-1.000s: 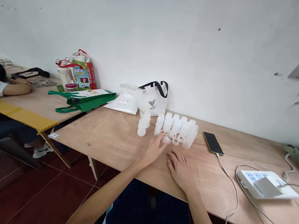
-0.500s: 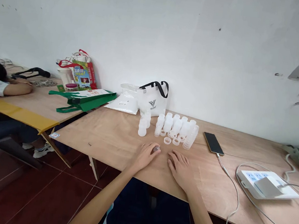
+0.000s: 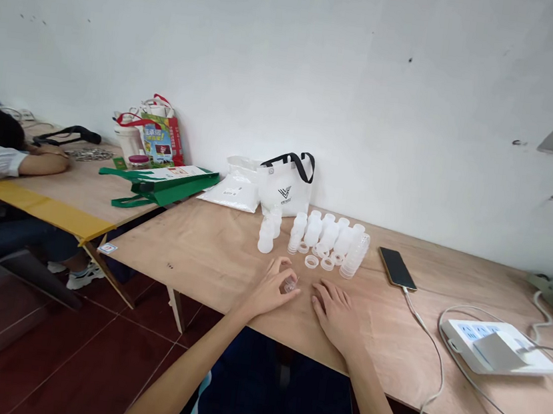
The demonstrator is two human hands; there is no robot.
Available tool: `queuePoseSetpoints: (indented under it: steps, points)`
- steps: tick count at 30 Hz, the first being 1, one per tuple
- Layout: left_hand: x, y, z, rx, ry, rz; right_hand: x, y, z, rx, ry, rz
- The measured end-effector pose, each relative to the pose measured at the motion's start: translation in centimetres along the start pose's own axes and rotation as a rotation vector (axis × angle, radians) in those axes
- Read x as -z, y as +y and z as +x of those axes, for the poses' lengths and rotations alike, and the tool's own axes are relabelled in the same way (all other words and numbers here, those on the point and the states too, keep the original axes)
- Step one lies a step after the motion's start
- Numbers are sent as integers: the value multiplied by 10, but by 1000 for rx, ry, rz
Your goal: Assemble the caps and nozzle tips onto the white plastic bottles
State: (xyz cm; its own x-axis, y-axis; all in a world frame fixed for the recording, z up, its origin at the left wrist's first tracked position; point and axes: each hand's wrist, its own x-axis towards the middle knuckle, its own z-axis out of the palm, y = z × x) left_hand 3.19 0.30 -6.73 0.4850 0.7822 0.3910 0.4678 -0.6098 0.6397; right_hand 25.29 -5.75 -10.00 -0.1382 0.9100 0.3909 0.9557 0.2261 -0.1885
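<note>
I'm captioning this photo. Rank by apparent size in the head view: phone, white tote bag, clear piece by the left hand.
1. White tote bag
2. Phone
3. Clear piece, at the left hand

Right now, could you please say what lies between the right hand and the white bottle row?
In the head view, several clear rings lie there on the wooden tabletop.

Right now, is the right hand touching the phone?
Apart: the head view shows wooden table between the right hand and the phone.
</note>
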Motion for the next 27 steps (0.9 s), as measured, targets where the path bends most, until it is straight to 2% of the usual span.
queuePoseSetpoints:
  steps: [4, 14, 20, 23, 27]
  points:
    - [-2, -6, 0, 14, -42, -5, -1, 1, 0, 11, 3, 1]
    - [-1, -3, 5, 53, -19, -65, 3, -3, 0, -1, -7, -8]
    - [-1, 0, 4, 86, -45, -97, 9, -1, -1, 15, -83, -10]
    - [-2, -1, 2, 61, -53, -80, 11, 4, 9, 13, -89, -27]
    - [-5, -4, 2, 41, -62, -43, 10, 8, 41, -23, -108, -83]
